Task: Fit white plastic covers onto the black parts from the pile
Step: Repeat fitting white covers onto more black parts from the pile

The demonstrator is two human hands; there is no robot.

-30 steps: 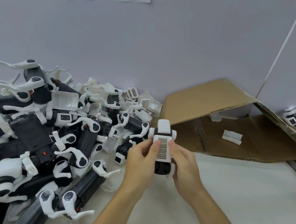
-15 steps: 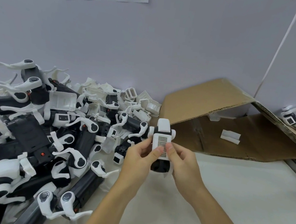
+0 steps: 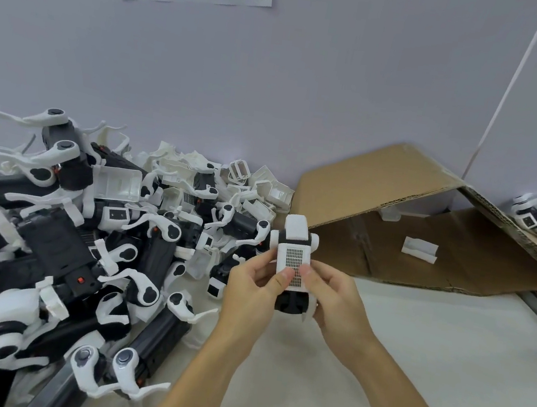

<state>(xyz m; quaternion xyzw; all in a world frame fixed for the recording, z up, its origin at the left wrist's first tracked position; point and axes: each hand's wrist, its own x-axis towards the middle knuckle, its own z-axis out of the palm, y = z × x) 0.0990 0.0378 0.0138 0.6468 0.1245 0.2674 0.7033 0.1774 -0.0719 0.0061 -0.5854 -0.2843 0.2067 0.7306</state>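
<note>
Your left hand [image 3: 249, 289] and right hand [image 3: 333, 300] both pinch one black part [image 3: 291, 303], thumbs pressing its single white cover [image 3: 293, 261], above the tabletop [image 3: 412, 342]. One pile [image 3: 77, 246] fills its left edge; one loose cover [image 3: 420, 249] lies on cardboard [image 3: 397, 199].

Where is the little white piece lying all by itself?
In the head view, the small white piece lies right of the hands, on the flattened cardboard box by the wall.

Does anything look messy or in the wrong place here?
Yes. One small white cover lies by itself on the flattened cardboard box, away from the big tangled pile of black and white parts on the left. The box is torn open and lies propped against the wall. The part in the hands looks fine.
</note>
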